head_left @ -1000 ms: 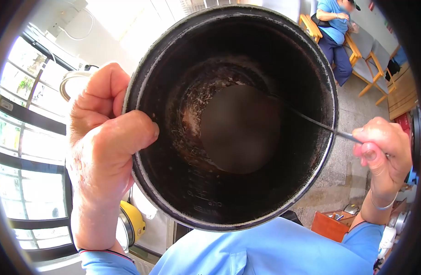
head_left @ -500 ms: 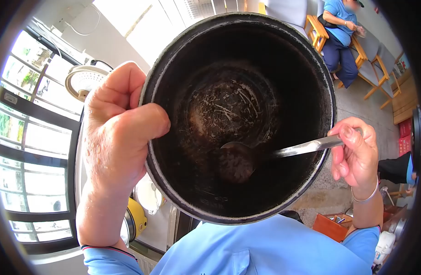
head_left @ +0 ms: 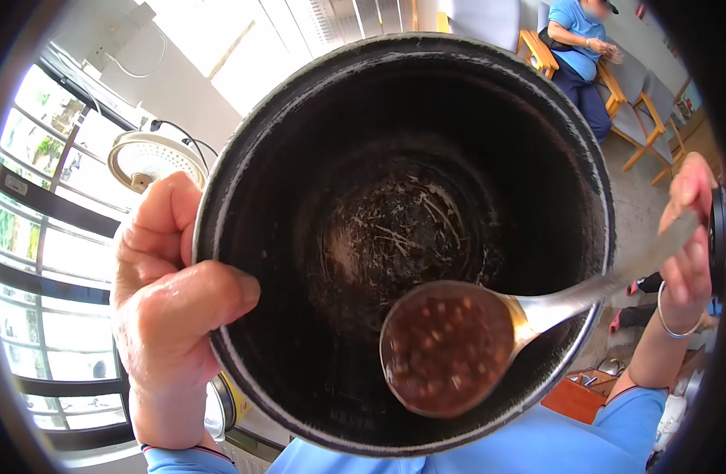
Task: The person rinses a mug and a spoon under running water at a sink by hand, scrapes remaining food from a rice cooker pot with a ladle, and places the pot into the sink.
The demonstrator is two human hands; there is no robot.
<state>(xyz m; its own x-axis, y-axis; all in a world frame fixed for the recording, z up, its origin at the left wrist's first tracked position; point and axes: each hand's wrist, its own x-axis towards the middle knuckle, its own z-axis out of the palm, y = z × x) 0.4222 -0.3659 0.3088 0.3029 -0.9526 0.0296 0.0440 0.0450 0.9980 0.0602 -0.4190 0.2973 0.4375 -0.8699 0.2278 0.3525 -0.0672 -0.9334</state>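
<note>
L hand [head_left: 161,308] pinches the L side of the deep round black metal pot [head_left: 339,95], thumb inside the rim, fingers outside; R hand [head_left: 689,237] has its fingers closed on the handle end of the shiny steel ladle [head_left: 548,312]. Ladle's long axis runs diag. from R hand down-left across the R rim, w/ bowl end over the pot opening, btwn both hands, full of dk. reddish-brown beans in liquid [head_left: 450,344]; bowl depth vs. rim unclear.
</note>
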